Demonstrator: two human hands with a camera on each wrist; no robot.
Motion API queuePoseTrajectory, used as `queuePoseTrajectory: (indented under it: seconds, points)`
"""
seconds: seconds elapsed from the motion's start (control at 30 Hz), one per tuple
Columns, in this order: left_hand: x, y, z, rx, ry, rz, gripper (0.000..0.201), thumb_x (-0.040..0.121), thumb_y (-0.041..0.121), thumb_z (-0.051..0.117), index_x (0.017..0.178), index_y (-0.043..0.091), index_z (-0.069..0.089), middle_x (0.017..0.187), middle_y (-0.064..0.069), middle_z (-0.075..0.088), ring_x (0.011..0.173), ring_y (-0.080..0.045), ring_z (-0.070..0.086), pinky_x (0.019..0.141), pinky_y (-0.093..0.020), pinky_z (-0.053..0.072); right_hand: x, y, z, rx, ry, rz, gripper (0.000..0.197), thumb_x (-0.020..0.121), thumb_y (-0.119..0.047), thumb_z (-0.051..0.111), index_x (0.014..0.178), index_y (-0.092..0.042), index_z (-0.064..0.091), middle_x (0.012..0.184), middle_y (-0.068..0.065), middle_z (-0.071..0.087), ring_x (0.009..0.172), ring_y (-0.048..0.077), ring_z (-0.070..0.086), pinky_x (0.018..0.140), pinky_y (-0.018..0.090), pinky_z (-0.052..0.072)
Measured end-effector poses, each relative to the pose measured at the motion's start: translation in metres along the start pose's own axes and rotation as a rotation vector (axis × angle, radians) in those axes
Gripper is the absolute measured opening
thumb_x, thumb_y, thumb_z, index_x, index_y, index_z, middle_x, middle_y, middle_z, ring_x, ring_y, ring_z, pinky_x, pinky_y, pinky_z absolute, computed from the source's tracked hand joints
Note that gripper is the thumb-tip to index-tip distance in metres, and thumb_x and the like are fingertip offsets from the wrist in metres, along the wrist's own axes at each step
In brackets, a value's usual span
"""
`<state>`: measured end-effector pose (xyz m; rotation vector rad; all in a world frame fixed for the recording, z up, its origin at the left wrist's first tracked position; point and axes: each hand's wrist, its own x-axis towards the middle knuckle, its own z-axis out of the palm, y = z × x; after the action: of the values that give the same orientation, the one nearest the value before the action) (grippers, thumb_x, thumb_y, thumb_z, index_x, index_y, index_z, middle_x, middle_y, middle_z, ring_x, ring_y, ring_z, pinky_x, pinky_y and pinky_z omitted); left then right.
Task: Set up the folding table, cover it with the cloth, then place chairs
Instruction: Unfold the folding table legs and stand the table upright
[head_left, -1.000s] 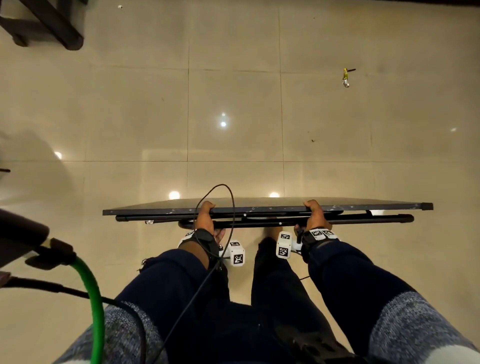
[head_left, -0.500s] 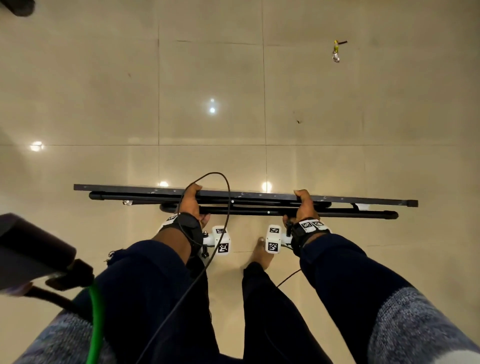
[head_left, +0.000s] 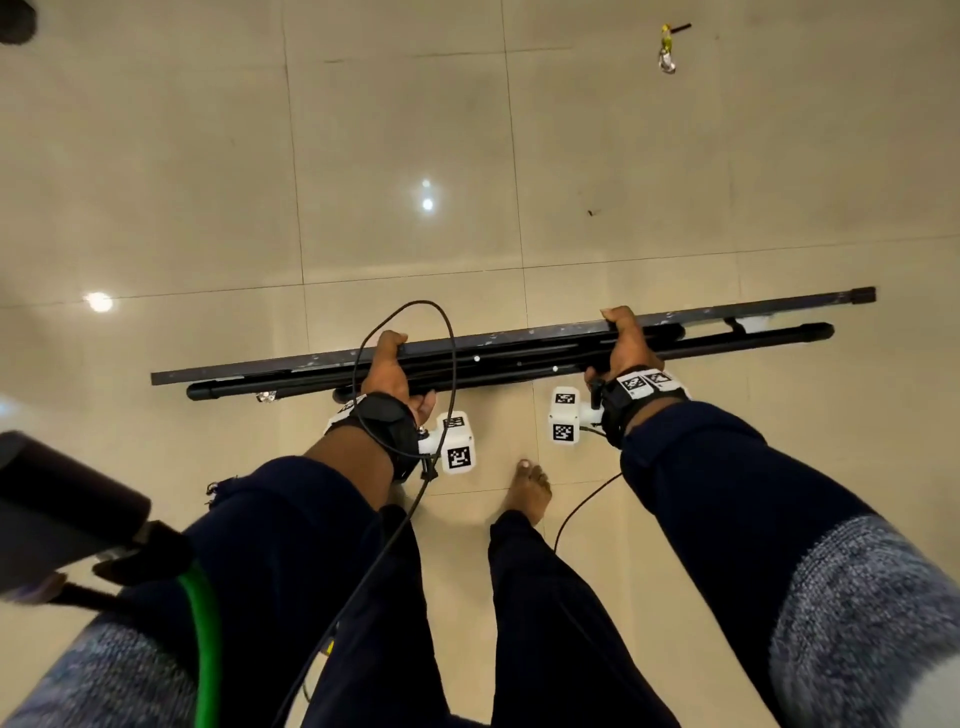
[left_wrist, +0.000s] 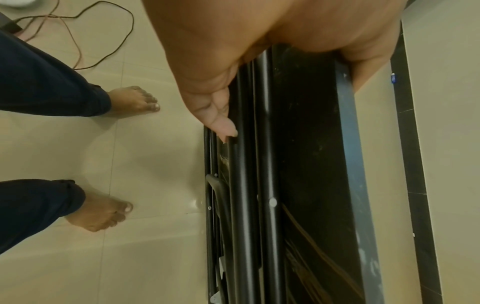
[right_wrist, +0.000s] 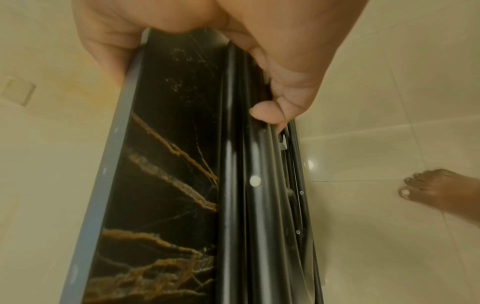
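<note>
While the table (head_left: 519, 345) hangs folded and on edge in front of the person's shins, both hands carry it from above: the left hand (head_left: 387, 371) has its fingers hooked over the top's far edge and its thumb (left_wrist: 223, 123) laid along a black leg tube, and the right hand (head_left: 626, 340) clamps the same way further along, thumb (right_wrist: 267, 114) pressed on the folded tubes (right_wrist: 249, 205). From the head view the slab runs slantwise across the floor (head_left: 363, 156), right end further from the body; whether its lower edge touches the tiles cannot be told. Likely trouble: the legs lie loose against the marbled underside (right_wrist: 166, 185), so a tilt or a slackened thumb could let a tube swing out and nip a finger or pull the slab off balance. Bare feet (left_wrist: 109, 214) stand close beside the frame, and a slip would drop the edge near the toes. A black cable (head_left: 447, 332) loops over the table between the hands and could snag as the legs open. A small scrap (head_left: 667, 52) lies well away on the tiles. No container shows in any view, so nothing is held in one; cloth and chairs are out of sight.
</note>
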<state>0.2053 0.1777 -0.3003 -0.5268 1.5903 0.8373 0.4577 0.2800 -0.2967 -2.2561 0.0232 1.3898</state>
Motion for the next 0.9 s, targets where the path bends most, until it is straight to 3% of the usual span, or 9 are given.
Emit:
queuePoseTrajectory:
  seconds: [0.1, 0.2, 0.33, 0.43, 0.5, 0.53, 0.63, 0.8, 0.9]
  points:
    - [-0.001, 0.006, 0.007, -0.007, -0.013, -0.003, 0.075, 0.051, 0.063, 0.074, 0.112, 0.021, 0.067, 0.110, 0.001, 0.071, 0.093, -0.020, 0.066, 0.071, -0.028, 0.052, 0.004, -0.007, 0.004, -0.031, -0.028, -0.005, 0.102, 0.031, -0.053, 0.084, 0.123, -0.016, 0.056, 0.109, 0.010, 0.069, 0.070, 0.025, 0.066, 0.052, 0.032, 0.053]
    - [-0.006, 0.012, 0.008, 0.038, -0.055, 0.008, 0.097, 0.054, 0.076, 0.072, 0.132, 0.019, 0.064, 0.136, -0.003, 0.065, 0.131, -0.025, 0.057, 0.110, -0.039, 0.041, 0.014, -0.008, 0.007, -0.093, -0.076, -0.007, 0.105, 0.030, -0.060, 0.085, 0.123, -0.016, 0.062, 0.104, 0.006, 0.073, 0.065, 0.024, 0.066, 0.053, 0.034, 0.053]
    - [-0.022, 0.023, -0.004, 0.408, 0.076, 0.135, 0.094, 0.063, 0.097, 0.048, 0.124, 0.028, 0.063, 0.123, -0.002, 0.066, 0.113, -0.028, 0.063, 0.101, -0.051, 0.049, 0.020, -0.008, 0.007, -0.113, -0.082, -0.007, 0.111, 0.025, -0.067, 0.085, 0.122, -0.020, 0.060, 0.105, 0.007, 0.072, 0.076, 0.027, 0.073, 0.060, 0.041, 0.059]
    - [-0.032, 0.037, -0.023, 1.159, 0.388, 0.621, 0.077, 0.076, 0.090, 0.045, 0.089, 0.018, 0.067, 0.095, -0.007, 0.071, 0.088, -0.030, 0.066, 0.081, -0.040, 0.055, 0.009, -0.007, 0.006, -0.085, -0.102, -0.025, 0.107, 0.031, -0.064, 0.084, 0.121, -0.018, 0.053, 0.108, 0.009, 0.067, 0.081, 0.028, 0.072, 0.067, 0.046, 0.063]
    - [-0.031, 0.041, -0.031, 1.490, 0.416, 1.089, 0.060, 0.078, 0.077, 0.056, 0.103, 0.022, 0.063, 0.111, -0.007, 0.063, 0.111, -0.032, 0.056, 0.092, -0.043, 0.050, 0.009, -0.007, 0.004, -0.046, -0.123, -0.032, 0.105, 0.032, -0.059, 0.085, 0.122, -0.017, 0.049, 0.114, 0.010, 0.060, 0.090, 0.029, 0.069, 0.067, 0.047, 0.063]
    - [-0.027, 0.040, -0.033, 1.646, 0.328, 1.180, 0.068, 0.075, 0.076, 0.059, 0.124, 0.028, 0.055, 0.134, -0.008, 0.052, 0.132, -0.033, 0.042, 0.107, -0.049, 0.040, 0.011, -0.007, 0.004, -0.027, -0.134, -0.024, 0.105, 0.032, -0.057, 0.087, 0.122, -0.018, 0.048, 0.118, 0.011, 0.057, 0.094, 0.030, 0.067, 0.066, 0.047, 0.063]
    - [-0.009, 0.037, -0.034, 1.928, 0.154, 1.119, 0.093, 0.077, 0.080, 0.053, 0.154, 0.042, 0.015, 0.167, 0.000, 0.009, 0.155, -0.032, -0.002, 0.121, -0.062, 0.005, 0.011, -0.007, 0.002, -0.008, -0.178, -0.020, 0.107, 0.035, -0.057, 0.089, 0.127, -0.020, 0.048, 0.124, 0.010, 0.051, 0.100, 0.031, 0.063, 0.065, 0.043, 0.063]
    - [0.000, 0.059, -0.026, 1.912, 0.126, 1.085, 0.080, 0.087, 0.076, 0.045, 0.154, 0.046, 0.013, 0.168, 0.006, 0.003, 0.155, -0.031, 0.001, 0.119, -0.061, 0.009, 0.015, -0.001, -0.003, 0.073, -0.197, -0.064, 0.142, 0.035, -0.077, 0.089, 0.153, -0.034, 0.021, 0.148, 0.007, 0.042, 0.119, 0.036, 0.058, 0.072, 0.045, 0.063]
    - [0.003, 0.079, -0.017, 1.967, 0.130, 1.061, 0.091, 0.079, 0.076, 0.058, 0.151, 0.050, 0.010, 0.167, 0.008, 0.004, 0.154, -0.032, 0.005, 0.117, -0.063, 0.014, 0.008, 0.015, -0.001, -0.171, 0.051, -0.467, 0.118, 0.071, -0.063, 0.082, 0.159, -0.027, 0.013, 0.158, 0.011, 0.030, 0.134, 0.033, 0.050, 0.103, 0.045, 0.051]
